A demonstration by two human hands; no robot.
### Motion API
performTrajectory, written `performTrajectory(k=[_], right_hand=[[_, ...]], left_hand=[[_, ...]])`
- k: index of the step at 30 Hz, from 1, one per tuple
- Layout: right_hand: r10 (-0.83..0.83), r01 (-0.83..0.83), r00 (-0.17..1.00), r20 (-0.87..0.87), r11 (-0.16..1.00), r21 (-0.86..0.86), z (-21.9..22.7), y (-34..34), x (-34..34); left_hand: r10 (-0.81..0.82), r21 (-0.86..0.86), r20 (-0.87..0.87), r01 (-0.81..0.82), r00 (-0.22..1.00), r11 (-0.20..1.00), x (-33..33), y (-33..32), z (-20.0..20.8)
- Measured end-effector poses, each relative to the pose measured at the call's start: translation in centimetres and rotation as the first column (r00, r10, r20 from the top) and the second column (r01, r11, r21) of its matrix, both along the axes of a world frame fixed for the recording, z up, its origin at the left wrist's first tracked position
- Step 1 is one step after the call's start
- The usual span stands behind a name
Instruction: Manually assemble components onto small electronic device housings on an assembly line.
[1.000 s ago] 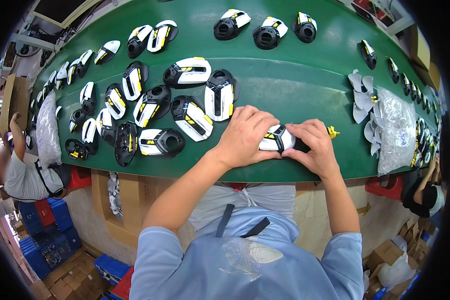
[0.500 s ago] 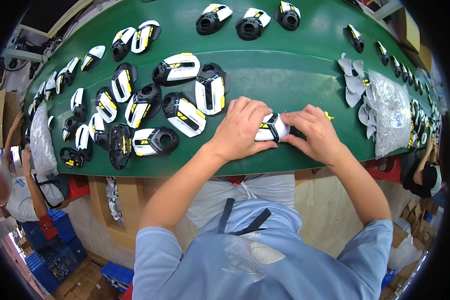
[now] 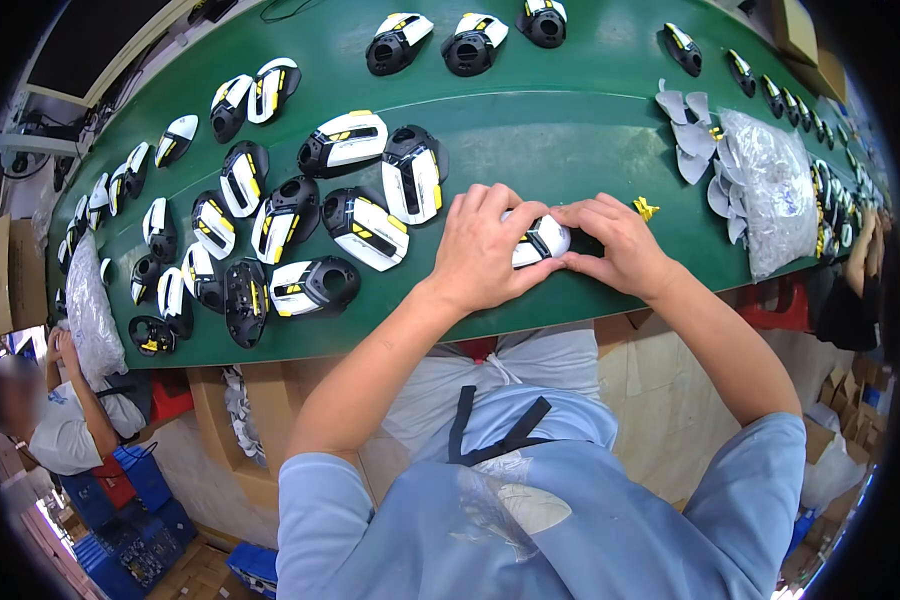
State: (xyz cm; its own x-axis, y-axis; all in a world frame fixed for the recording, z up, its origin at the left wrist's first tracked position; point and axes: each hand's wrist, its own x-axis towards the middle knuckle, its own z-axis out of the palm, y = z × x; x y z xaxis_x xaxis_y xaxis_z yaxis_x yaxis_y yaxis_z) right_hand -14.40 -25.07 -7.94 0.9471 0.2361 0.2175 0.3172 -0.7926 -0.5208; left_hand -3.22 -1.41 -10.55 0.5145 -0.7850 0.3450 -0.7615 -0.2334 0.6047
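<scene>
glossy plastic shell (image 3: 540, 240), matt green belt (image 3: 570, 130)

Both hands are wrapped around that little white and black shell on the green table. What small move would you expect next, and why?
Probably a press inward: the left hand and right hand both pinch the white and black shell at the near edge of the green table, thumbs meeting below it. A small yellow piece lies just beyond.

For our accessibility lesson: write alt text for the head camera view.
Both hands, left hand and right hand, grip a white, black and yellow shell part on a green table, with many matching parts lying to the left.
</scene>
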Motion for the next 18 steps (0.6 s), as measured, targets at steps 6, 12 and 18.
performTrajectory(k=[6, 12, 18], right_hand=[[0.036, -0.024, 0.991, -0.129, 0.995, 0.095, 0.9, 0.1, 0.7], [0.092, -0.076, 0.982, -0.167, 0.992, 0.097, 2.0, -0.2, 1.7], [0.031, -0.007, 0.983, -0.181, 0.991, 0.132, 1.6, 0.2, 0.0]], left_hand=[[0.035, -0.020, 0.027, -0.034, 0.999, 0.999, -0.2, 0.1, 0.1], [-0.008, -0.020, -0.008, 0.007, 1.000, 1.000, -0.4, 0.6, -0.2], [-0.058, -0.036, -0.020, 0.057, 0.998, 0.998, -0.4, 0.4, -0.1]])
